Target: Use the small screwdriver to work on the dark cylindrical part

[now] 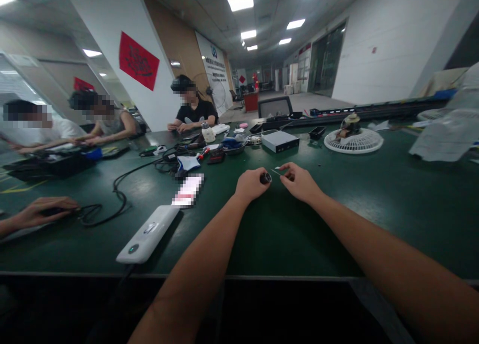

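My left hand (250, 184) holds a small black cylinder (265, 178) with a shiny metal end, its fingers closed around it. My right hand (297, 182) pinches a thin, pale metal sliver (276, 172) between its fingertips. The sliver's tip points at the cylinder and sits very close to it, but I cannot tell whether they touch. Both hands hover over the green workbench (284, 239). A white power bank (147, 233) lies to the left of my hands, beside a phone (188, 190) whose screen is blurred.
A silver box (280, 141) and a disassembled white fan (354, 140) stand ahead on the bench. Black cables, tools and small parts spread to the left. Several co-workers sit along the left side, and one co-worker's hand (45, 212) rests on a mouse. Crumpled plastic sheeting lies at the right.
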Tool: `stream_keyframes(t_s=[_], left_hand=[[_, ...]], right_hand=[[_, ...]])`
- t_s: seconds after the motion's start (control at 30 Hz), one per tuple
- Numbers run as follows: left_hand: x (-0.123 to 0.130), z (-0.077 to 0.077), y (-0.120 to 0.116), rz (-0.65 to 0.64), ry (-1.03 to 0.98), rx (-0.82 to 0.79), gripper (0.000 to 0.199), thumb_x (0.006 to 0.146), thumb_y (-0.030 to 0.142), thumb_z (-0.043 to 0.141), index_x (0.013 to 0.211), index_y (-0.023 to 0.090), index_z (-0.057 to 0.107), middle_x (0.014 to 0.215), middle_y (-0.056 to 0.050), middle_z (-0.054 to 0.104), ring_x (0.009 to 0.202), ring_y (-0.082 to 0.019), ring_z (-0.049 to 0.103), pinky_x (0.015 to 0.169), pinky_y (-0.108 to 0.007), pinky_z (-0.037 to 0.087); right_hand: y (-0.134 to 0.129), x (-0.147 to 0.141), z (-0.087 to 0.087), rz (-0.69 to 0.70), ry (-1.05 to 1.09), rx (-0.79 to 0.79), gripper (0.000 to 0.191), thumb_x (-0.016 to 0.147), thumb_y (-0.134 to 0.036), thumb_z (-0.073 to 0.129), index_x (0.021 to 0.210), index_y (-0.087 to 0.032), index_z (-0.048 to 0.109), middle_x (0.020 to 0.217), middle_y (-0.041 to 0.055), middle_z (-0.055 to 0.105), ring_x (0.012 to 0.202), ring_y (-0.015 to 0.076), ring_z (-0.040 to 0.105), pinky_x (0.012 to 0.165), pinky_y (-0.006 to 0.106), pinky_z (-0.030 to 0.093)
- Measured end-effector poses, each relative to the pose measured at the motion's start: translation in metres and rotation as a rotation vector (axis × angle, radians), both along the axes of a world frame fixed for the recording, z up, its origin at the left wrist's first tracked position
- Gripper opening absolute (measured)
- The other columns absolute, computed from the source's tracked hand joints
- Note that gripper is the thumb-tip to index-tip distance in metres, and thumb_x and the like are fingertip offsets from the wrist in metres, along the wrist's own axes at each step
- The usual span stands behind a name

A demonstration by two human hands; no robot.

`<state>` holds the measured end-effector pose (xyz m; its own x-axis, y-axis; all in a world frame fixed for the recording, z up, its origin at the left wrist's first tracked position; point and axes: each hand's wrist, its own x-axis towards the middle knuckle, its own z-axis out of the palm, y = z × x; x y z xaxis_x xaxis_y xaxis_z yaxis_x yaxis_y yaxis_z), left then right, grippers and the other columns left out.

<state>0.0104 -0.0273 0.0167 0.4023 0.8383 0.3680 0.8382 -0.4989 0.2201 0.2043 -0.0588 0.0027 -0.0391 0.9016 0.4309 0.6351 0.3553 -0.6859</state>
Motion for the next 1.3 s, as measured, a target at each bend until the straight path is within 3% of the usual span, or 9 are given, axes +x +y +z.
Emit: stream_keyframes(t_s=[0.17, 0.37, 0.47, 0.7, 0.9, 1.0, 1.1, 1.2, 1.3], left_hand=[[-0.003, 0.0, 0.001, 0.028, -0.026, -0.002, 0.018, 0.083, 0.037, 0.067, 0.096, 0.025, 0.07, 0.089, -0.005, 0.074, 0.084, -0.021, 0.069, 0.073, -0.029, 0.051], [-0.002, -0.001, 0.002, 0.026, -0.005, 0.03, 0.015, 0.083, 0.033, 0.066, 0.094, 0.025, 0.07, 0.088, -0.005, 0.074, 0.083, -0.022, 0.068, 0.072, -0.03, 0.05], [-0.004, -0.002, 0.004, 0.023, 0.005, 0.019, 0.016, 0.08, 0.028, 0.066, 0.095, 0.025, 0.071, 0.088, -0.005, 0.074, 0.084, -0.022, 0.068, 0.073, -0.03, 0.049], [-0.002, -0.001, 0.002, -0.127, -0.012, 0.007, 0.018, 0.079, 0.025, 0.066, 0.096, 0.026, 0.071, 0.09, -0.003, 0.074, 0.082, -0.02, 0.066, 0.074, -0.029, 0.048], [-0.004, -0.001, 0.001, -0.087, 0.006, 0.052, 0.015, 0.079, 0.023, 0.065, 0.092, 0.024, 0.071, 0.09, -0.004, 0.074, 0.085, -0.021, 0.066, 0.075, -0.029, 0.048], [-0.004, -0.003, 0.003, -0.129, 0.028, 0.042, 0.013, 0.079, 0.022, 0.063, 0.089, 0.023, 0.071, 0.088, -0.003, 0.074, 0.083, -0.021, 0.066, 0.071, -0.029, 0.048], [-0.002, -0.004, 0.003, -0.165, 0.061, 0.014, 0.014, 0.08, 0.022, 0.062, 0.091, 0.024, 0.072, 0.09, -0.004, 0.074, 0.085, -0.021, 0.067, 0.073, -0.029, 0.048], [0.0, -0.004, 0.003, -0.109, 0.061, -0.014, 0.016, 0.082, 0.023, 0.062, 0.095, 0.025, 0.071, 0.093, -0.004, 0.074, 0.087, -0.022, 0.067, 0.075, -0.03, 0.049], [-0.002, -0.005, 0.005, 0.007, 0.022, -0.047, 0.022, 0.083, 0.027, 0.065, 0.105, 0.026, 0.066, 0.096, -0.005, 0.073, 0.089, -0.023, 0.068, 0.077, -0.031, 0.05]], right_hand=[[-0.005, 0.0, 0.005, 0.101, -0.072, 0.026, 0.019, 0.083, -0.021, 0.061, 0.097, -0.02, 0.074, 0.082, 0.0022, 0.074, 0.069, 0.0153, 0.065, 0.067, 0.028, 0.049], [-0.008, -0.001, 0.008, 0.044, -0.207, 0.025, 0.02, 0.083, -0.024, 0.062, 0.095, -0.023, 0.078, 0.083, 0.0021, 0.076, 0.069, 0.0174, 0.065, 0.067, 0.031, 0.048], [-0.011, -0.003, 0.011, 0.093, -0.262, 0.021, 0.022, 0.083, -0.024, 0.061, 0.096, -0.023, 0.079, 0.086, 0.0026, 0.077, 0.071, 0.0176, 0.066, 0.067, 0.031, 0.048], [-0.013, -0.003, 0.013, 0.043, -0.258, 0.031, 0.024, 0.085, -0.026, 0.06, 0.1, -0.025, 0.078, 0.087, 0.0022, 0.077, 0.073, 0.0182, 0.067, 0.069, 0.031, 0.048], [-0.013, -0.003, 0.012, 0.107, -0.29, -0.044, 0.02, 0.081, -0.025, 0.063, 0.095, -0.023, 0.078, 0.085, 0.0024, 0.077, 0.072, 0.0177, 0.067, 0.067, 0.03, 0.047], [-0.015, -0.006, 0.012, 0.163, -0.26, -0.032, 0.02, 0.082, -0.025, 0.062, 0.095, -0.023, 0.077, 0.083, 0.0019, 0.076, 0.071, 0.0165, 0.066, 0.068, 0.029, 0.046], [-0.014, -0.006, 0.012, 0.123, -0.241, -0.023, 0.021, 0.083, -0.027, 0.062, 0.097, -0.023, 0.077, 0.082, 0.0019, 0.075, 0.07, 0.0159, 0.064, 0.067, 0.029, 0.045], [-0.012, -0.005, 0.011, 0.055, -0.275, -0.064, 0.019, 0.084, -0.032, 0.062, 0.092, -0.021, 0.075, 0.074, 0.0016, 0.07, 0.064, 0.0153, 0.06, 0.06, 0.028, 0.04], [-0.014, -0.007, 0.012, 0.102, -0.311, -0.125, 0.021, 0.085, -0.037, 0.062, 0.085, -0.02, 0.074, 0.065, 0.0001, 0.063, 0.058, 0.0139, 0.055, 0.056, 0.028, 0.036]])
